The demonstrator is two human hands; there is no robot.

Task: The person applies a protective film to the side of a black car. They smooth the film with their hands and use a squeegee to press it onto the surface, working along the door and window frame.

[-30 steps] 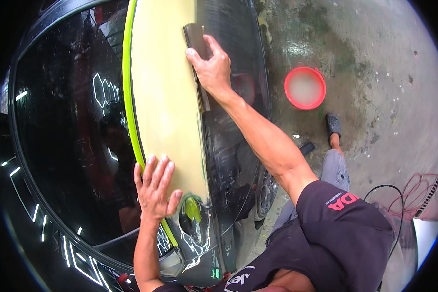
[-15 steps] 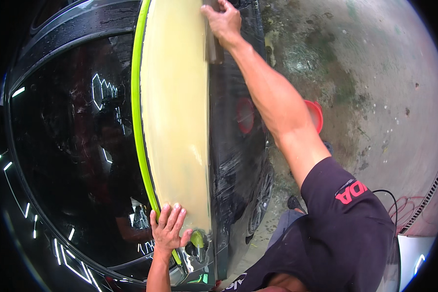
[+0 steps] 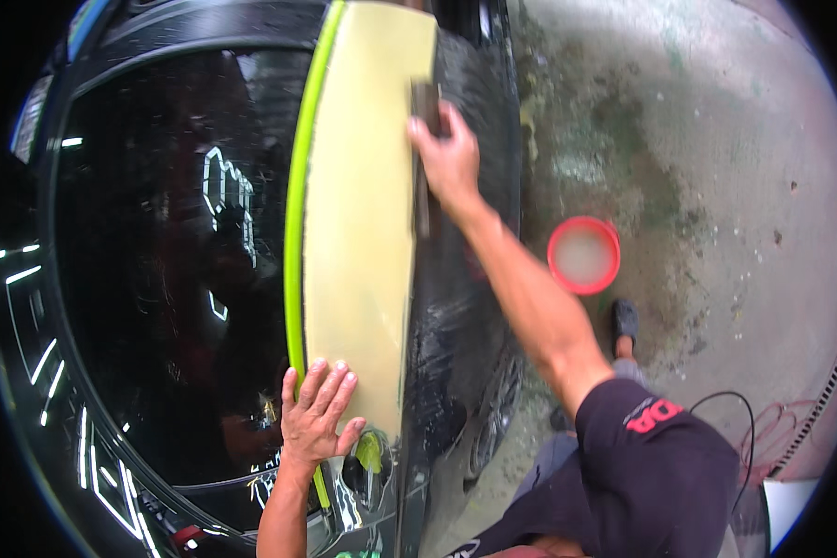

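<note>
A long car body panel coated in smooth pale yellow filler (image 3: 363, 205) runs away from me. Bright green masking tape (image 3: 297, 242) lines its left side. My right hand (image 3: 454, 160) grips a long dark sanding block (image 3: 425, 98) along the panel's right edge, thumb on the left and fingers on the right; the block is blurred by motion. Near the panel's close end, my left hand (image 3: 318, 414) lies flat with fingers spread, over the tape and the yellow surface. Right beside its thumb is a door handle recess (image 3: 370, 458) with green in it.
Dark glass (image 3: 167, 279) with light reflections fills the left. The lower black bodywork (image 3: 465, 307) looks wet and smeared. On the stained concrete floor stands a red-rimmed bucket (image 3: 613, 265) of cloudy liquid. My shoe (image 3: 626, 318) is near it; a cable (image 3: 749, 418) curves at the right.
My right hand has come back toward me along the panel's right edge with the block. My left hand stays flat. The view has shifted, and the bucket is now uncovered by my arm.
</note>
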